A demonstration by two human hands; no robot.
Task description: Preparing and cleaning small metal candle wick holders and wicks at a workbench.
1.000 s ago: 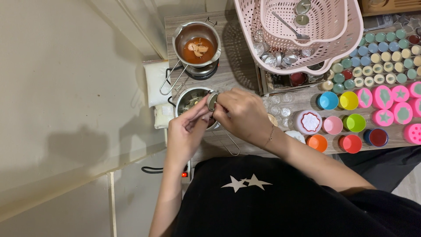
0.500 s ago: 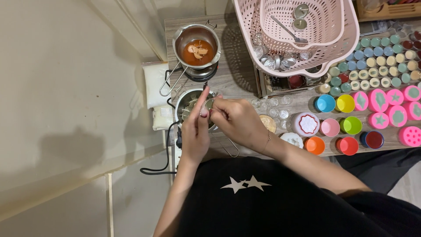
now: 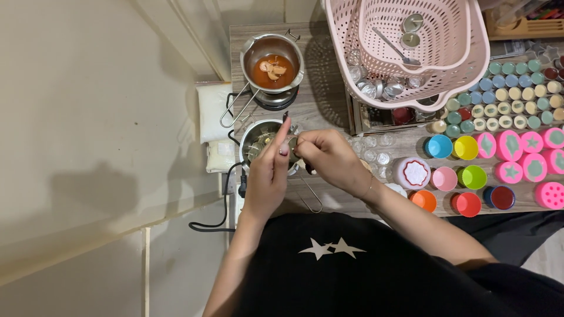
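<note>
Two hands over the near steel pot
Left hand and right hand pinch something tiny, can't tell what; two pots, the far pot holding orange wax.

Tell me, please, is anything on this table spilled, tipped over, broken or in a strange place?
Nothing stands out. Both metal pots stand upright, the coloured cups sit in orderly rows, and the pink basket sits level. The left hand and right hand meet over the nearer pot; no spill is visible.
</note>
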